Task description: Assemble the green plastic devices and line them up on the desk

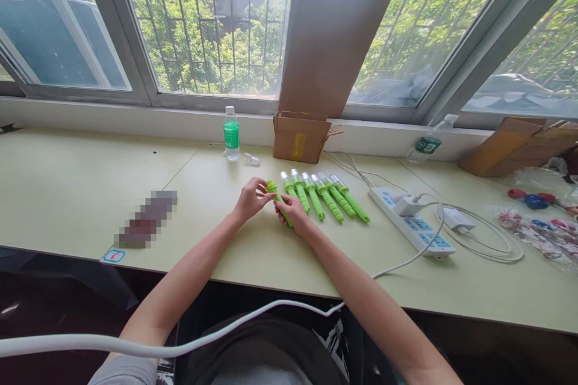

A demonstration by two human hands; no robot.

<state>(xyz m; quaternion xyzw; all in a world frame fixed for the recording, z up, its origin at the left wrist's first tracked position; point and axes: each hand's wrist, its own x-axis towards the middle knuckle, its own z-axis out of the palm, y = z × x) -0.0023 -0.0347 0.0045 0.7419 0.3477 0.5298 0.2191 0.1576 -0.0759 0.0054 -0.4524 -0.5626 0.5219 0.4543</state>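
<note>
A green plastic stick (283, 212) with a ribbed yellow-green head (271, 186) is held over the table by both hands. My right hand (291, 210) is closed around its handle. My left hand (253, 197) pinches at the head from the left, its fingertips touching it. Just to the right, several similar green sticks (334, 203) lie side by side, each with a clear cap at the far end. A small clear plastic piece (251, 159) lies beyond my hands.
A water bottle (232, 135) and a cardboard box (300, 138) stand near the window. At right are a power strip (413, 222) with white cables, another bottle (428, 143) and bagged wrapped items (542, 225). A white cable (203, 343) crosses before me. A blurred-out object (147, 219) lies left.
</note>
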